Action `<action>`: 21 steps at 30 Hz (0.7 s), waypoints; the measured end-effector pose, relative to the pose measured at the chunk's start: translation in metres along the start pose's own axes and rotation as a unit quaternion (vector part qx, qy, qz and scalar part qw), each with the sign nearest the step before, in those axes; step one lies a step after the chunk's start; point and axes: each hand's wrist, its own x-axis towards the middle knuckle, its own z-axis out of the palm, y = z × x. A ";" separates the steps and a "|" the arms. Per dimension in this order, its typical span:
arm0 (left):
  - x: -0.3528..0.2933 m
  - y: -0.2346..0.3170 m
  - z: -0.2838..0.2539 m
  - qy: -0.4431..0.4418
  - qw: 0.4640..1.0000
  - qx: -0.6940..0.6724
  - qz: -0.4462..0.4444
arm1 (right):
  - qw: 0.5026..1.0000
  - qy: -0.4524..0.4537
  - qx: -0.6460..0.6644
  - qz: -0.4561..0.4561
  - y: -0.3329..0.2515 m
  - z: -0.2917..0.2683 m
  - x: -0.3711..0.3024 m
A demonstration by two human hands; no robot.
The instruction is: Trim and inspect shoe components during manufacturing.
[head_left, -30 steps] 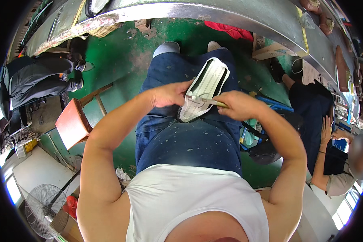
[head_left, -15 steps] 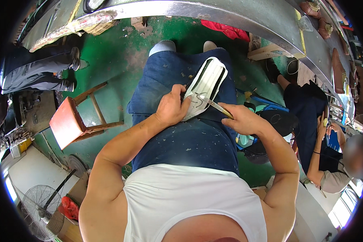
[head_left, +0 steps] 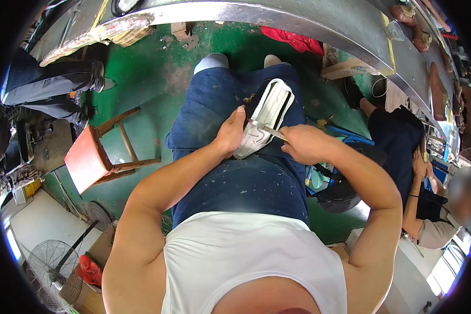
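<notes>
Above the frame's centre, the shoe [head_left: 270, 114] is lying between my hands; my left hand [head_left: 232, 132] is gripping its left edge, my right hand [head_left: 304, 144] is holding a tool [head_left: 268, 129] over it.

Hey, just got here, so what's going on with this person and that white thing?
A seated person has a white sole-shaped piece with dark edging on their lap. The left hand is at its left edge, fingers partly hidden. The right hand grips a slim tool, whose metal end lies across the white face. Dark curved marks show just below the tool; whether it touches the surface is unclear.
</notes>
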 end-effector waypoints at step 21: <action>0.002 0.028 0.005 -0.106 0.812 0.505 0.274 | 0.910 0.403 0.080 0.059 0.047 0.101 0.001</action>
